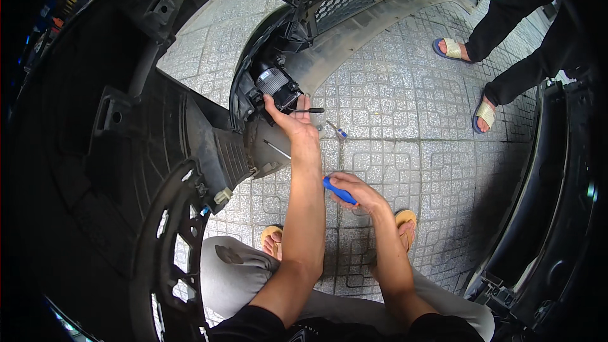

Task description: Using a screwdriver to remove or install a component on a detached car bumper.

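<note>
My left hand (291, 120) is wrapped under a black lamp unit with a ribbed metal body (273, 81), seated in a curved opening of a large black plastic car bumper (120, 152). A short black cable with a connector (315, 110) sticks out beside my fingers. My right hand (354, 190) holds a blue-handled screwdriver (339, 191); its long shaft points up-left, partly hidden behind my left forearm, below the unit. A small blue-handled screwdriver (340, 132) lies on the tiled floor right of my left hand.
The bumper arches round the left and top, with mesh grilles (342, 4) at the back. Another person's legs (519, 76) in dark trousers and sandals stand at the right on the tiles (386, 107). Another long black panel (541, 196) runs along the right edge. My knees are bent below me.
</note>
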`<state>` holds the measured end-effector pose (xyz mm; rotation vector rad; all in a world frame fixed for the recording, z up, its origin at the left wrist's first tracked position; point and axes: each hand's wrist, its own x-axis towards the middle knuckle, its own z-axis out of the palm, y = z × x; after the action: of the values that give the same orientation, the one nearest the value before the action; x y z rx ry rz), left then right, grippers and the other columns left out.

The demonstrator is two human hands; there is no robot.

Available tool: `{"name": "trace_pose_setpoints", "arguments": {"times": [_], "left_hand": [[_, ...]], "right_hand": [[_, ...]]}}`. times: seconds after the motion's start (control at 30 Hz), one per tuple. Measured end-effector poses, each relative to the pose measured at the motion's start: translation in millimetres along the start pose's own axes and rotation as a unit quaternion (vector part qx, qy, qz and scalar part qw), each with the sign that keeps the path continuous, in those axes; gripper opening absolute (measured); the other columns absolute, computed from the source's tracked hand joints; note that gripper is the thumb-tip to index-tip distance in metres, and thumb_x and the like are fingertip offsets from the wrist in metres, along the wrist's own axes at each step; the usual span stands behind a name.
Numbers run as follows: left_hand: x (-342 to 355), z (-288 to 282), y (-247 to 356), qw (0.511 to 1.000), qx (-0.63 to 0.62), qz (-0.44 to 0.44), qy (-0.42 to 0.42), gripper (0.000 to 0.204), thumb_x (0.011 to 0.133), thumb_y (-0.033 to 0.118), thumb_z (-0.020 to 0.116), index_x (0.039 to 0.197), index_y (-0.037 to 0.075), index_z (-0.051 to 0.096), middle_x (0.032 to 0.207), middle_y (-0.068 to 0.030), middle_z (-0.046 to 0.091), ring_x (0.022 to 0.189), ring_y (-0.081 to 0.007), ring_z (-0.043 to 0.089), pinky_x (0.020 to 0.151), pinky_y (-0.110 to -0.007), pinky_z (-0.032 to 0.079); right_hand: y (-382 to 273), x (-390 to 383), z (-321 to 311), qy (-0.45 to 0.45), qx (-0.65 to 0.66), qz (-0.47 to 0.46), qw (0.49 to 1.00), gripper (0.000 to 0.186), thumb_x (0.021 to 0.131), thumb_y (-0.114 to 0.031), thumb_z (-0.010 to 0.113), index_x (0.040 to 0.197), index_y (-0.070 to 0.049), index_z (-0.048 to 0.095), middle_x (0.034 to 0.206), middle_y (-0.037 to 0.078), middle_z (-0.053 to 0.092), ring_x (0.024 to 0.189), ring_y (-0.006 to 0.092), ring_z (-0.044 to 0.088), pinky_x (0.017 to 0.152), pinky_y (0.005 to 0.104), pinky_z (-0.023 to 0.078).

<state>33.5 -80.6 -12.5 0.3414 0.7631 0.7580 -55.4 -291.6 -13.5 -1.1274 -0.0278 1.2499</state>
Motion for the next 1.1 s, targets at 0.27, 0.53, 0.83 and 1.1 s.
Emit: {"name": "trace_pose_setpoints", "arguments": {"times": [0.27, 0.53, 0.83, 1.1], "left_hand": [[-2.0, -1.1, 2.1, 1.0, 0.004, 0.004, 0.005, 0.096, 0.072, 0.073, 0.077, 0.135, 0.005, 0.051, 0.13, -0.0155, 0.05, 0.114, -0.0312, 0.056, 0.103, -0.046, 0.053], [-2.2, -0.2, 2.4, 1.0, 0.005, 0.003, -0.006, 0.095, 0.073, 0.074, 0.075, 0.134, 0.004, 0.052, 0.129, -0.0157, 0.051, 0.117, -0.031, 0.055, 0.102, -0.045, 0.054], [-1.5, -0.3, -1.9, 1.0, 0.012, 0.001, -0.009, 0.089, 0.077, 0.074, 0.072, 0.133, 0.007, 0.055, 0.126, -0.0117, 0.058, 0.113, -0.0278, 0.058, 0.102, -0.043, 0.051], [-6.8, 2.8, 7.0, 1.0, 0.02, 0.006, -0.002, 0.078, 0.078, 0.072, 0.072, 0.126, 0.012, 0.058, 0.117, -0.0097, 0.06, 0.103, -0.0243, 0.06, 0.094, -0.039, 0.052]], "right_hand": [[-108.0, -97.7, -44.8, 0.297, -0.29, -0.108, 0.903, 0.036, 0.101, -0.023, 0.061, 0.13, -0.004, 0.066, 0.074, 0.002, 0.061, 0.058, 0.0071, 0.051, 0.05, 0.0253, 0.04], [-96.6, -17.8, 43.1, 0.329, -0.434, -0.315, 0.777, 0.041, 0.095, -0.02, 0.064, 0.135, -0.009, 0.065, 0.101, 0.023, 0.072, 0.092, 0.041, 0.07, 0.081, 0.047, 0.053], [-97.2, 0.4, 46.9, 0.333, -0.422, -0.303, 0.787, 0.039, 0.096, -0.019, 0.063, 0.133, -0.009, 0.067, 0.097, 0.022, 0.073, 0.082, 0.0364, 0.07, 0.079, 0.0417, 0.054], [-97.6, 4.5, 51.0, 0.322, -0.392, -0.279, 0.815, 0.037, 0.096, -0.024, 0.062, 0.129, -0.009, 0.068, 0.107, 0.018, 0.074, 0.095, 0.0381, 0.07, 0.084, 0.0467, 0.055]]}}
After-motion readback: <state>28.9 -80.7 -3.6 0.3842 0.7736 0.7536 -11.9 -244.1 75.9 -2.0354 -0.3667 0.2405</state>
